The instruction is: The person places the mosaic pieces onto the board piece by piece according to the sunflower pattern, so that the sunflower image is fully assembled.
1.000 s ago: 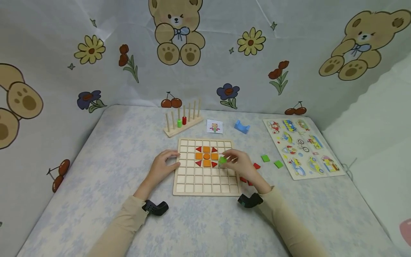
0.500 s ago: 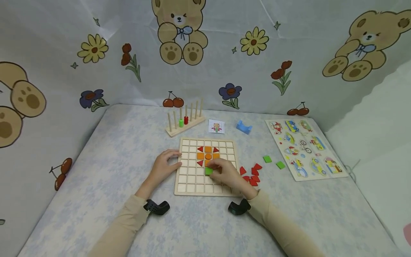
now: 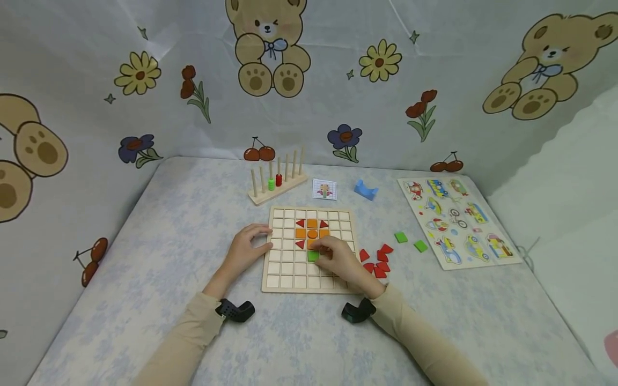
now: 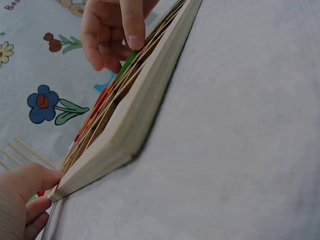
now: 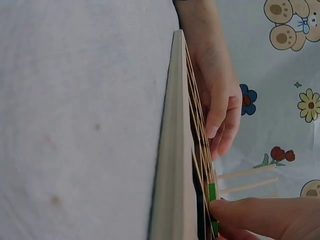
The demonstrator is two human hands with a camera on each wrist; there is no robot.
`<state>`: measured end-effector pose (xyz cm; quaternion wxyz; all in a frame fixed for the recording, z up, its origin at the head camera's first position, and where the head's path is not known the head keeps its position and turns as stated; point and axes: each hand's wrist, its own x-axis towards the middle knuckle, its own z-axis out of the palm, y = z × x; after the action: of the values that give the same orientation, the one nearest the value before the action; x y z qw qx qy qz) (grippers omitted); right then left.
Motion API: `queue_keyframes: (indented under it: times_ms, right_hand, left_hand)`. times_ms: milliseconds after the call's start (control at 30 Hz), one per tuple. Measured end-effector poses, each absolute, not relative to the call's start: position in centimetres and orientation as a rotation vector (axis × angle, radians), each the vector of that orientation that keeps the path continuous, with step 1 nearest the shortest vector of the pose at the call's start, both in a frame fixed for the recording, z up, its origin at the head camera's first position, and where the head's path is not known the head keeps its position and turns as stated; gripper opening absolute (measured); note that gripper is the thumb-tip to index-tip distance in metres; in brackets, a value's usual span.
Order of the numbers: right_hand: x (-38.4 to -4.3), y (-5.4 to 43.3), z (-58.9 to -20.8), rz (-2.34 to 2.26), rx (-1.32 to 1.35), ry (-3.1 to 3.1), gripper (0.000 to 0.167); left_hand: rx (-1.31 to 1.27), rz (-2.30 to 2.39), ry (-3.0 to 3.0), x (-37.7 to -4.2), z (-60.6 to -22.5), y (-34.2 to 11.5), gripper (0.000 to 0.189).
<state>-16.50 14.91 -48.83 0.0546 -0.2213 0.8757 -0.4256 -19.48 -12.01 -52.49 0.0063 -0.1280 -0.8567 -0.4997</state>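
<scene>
Green tile (image 3: 313,257): lies at a cell of the wooden grid board (image 3: 286,267), just on the near side of the lowest orange square (image 3: 310,244); out on the worktop (image 3: 207,198), about midway between its left and right edges.
Right hand (image 3: 340,262): pinching the green tile in a light fingertip grip; cannot tell whether fully seated.
Left hand (image 3: 244,249): loosely spread, touching the wooden grid board along the side facing the worktop's left edge.
Handling: probably light, stiff, not fragile, perhaps slightly slick.
Hold: best taken by two opposite sides, keeping the underside free to drop flat between the ridges.
Changed: brought over from the right part of the wooden grid board since one second ago; almost unmoved since half a second ago.
Red pieces (image 3: 380,272): lying toward the worktop's right edge, partly hidden behind the right hand one second ago, now uncovered.
</scene>
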Motion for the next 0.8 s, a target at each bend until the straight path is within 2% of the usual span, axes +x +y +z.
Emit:
queue_keyframes:
  times_ms: [133, 233, 567, 633, 800]
  right_hand:
    - [-16.9, 15.8, -48.4, -1.331, -0.673, 2.695, 0.024]
    - [-17.5, 17.7, -47.7, -1.348, -0.579, 2.791, 0.023]
    - [-18.6, 29.0, -47.8, -1.060, 0.228, 3.154, 0.034]
    - [-18.6, 30.3, -48.2, -1.029, 0.271, 3.133, 0.035]
    - [-18.8, 31.1, -48.6, -0.988, 0.182, 3.066, 0.038]
  left_hand:
    - [-0.397, -1.575, -2.688, -19.6, -52.6, -12.1, 0.033]
    - [-0.397, -1.581, -2.691, -19.6, -52.6, -12.1, 0.034]
    - [-0.385, -1.566, -2.695, -19.4, -52.6, -11.9, 0.033]
    - [-0.372, -1.562, -2.700, -19.4, -52.7, -11.9, 0.033]
    - [-0.377, -1.560, -2.685, -19.6, -52.7, -12.0, 0.032]
